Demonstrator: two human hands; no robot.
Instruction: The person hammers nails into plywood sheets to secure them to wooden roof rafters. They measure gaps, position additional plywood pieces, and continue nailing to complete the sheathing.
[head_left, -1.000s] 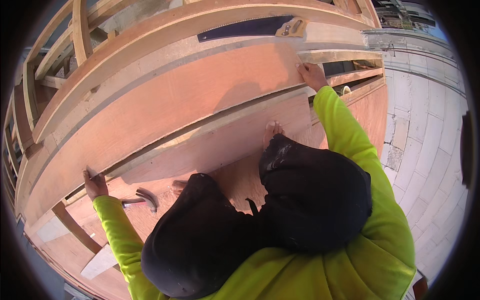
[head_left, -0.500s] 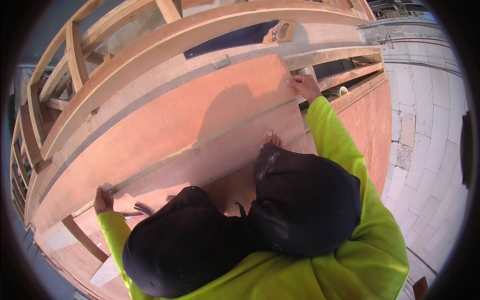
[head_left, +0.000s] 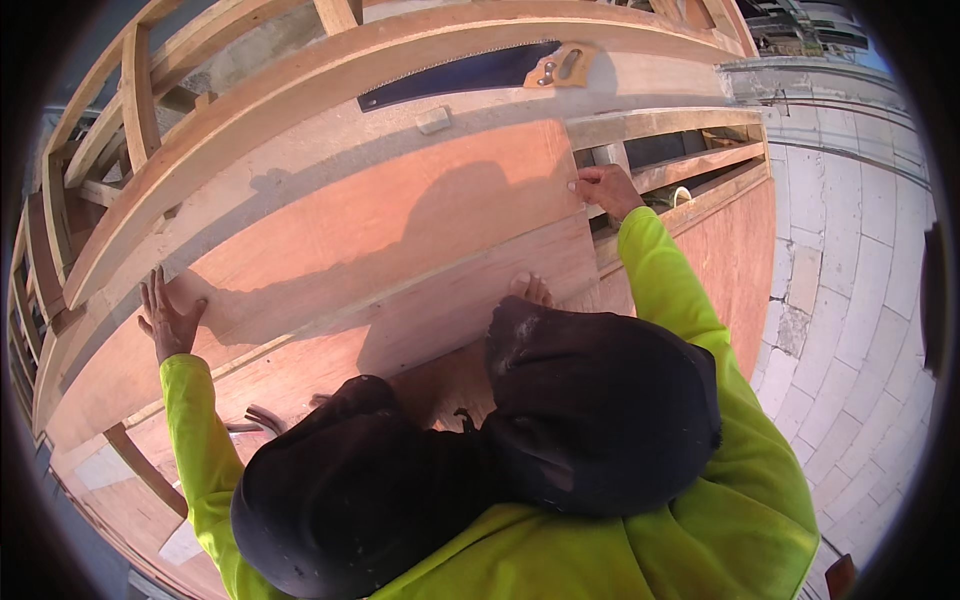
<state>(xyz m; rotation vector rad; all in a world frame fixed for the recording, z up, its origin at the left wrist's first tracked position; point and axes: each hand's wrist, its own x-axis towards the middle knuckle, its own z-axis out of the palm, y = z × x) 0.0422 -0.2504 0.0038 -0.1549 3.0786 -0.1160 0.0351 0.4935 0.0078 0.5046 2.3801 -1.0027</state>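
Note:
A long plywood strip [head_left: 330,225] lies over a wooden frame in front of me, its far edge curved by the lens. My left hand [head_left: 172,312] rests on its left part, fingers spread and palm down. At its right end, my right hand [head_left: 607,190] pinches the short edge between thumb and fingers. My shadow falls across the strip. On the near side, along its long edge, lies a paler board [head_left: 470,280], with my bare foot [head_left: 531,289] on it.
Beyond the strip lie a handsaw [head_left: 450,77] with a wooden handle and a small block [head_left: 433,121]. A curved metal tool [head_left: 264,418] sits by my left knee. Open timber framing [head_left: 138,95] stands far left; frame gaps [head_left: 665,150] show at right, beside grey paving [head_left: 840,240].
My left hand has left the strip's near edge, moved farther away and left, and spread flat on its face. My right hand keeps the right end, slightly lower on it.

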